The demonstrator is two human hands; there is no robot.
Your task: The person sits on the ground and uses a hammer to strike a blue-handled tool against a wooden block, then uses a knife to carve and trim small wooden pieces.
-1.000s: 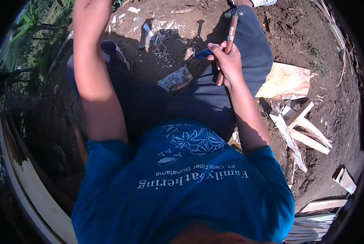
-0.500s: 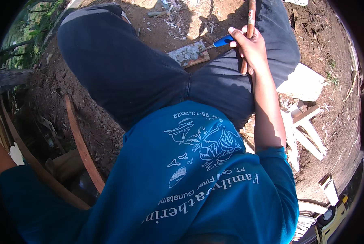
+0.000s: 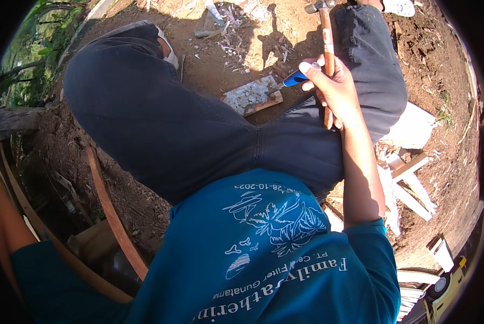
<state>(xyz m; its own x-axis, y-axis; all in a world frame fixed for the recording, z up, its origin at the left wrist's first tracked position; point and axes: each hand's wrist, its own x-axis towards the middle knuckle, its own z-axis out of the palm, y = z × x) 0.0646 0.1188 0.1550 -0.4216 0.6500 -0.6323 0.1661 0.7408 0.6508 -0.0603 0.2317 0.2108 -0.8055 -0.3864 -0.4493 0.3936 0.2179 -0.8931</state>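
Head view: right hand (image 3: 334, 89) gripping hammer (image 3: 325, 38) plus blue-handled chisel (image 3: 291, 80) together over knee; chisel tip lying near board (image 3: 251, 96) on dirt. Left hand out of view. Likely pausing between strikes; next needing chisel passed to free hand.

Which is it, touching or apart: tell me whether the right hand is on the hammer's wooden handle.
Touching. The head view shows the right hand wrapped around the hammer, its wooden handle passing through the closed fingers; the same hand also pinches a blue-handled tool.
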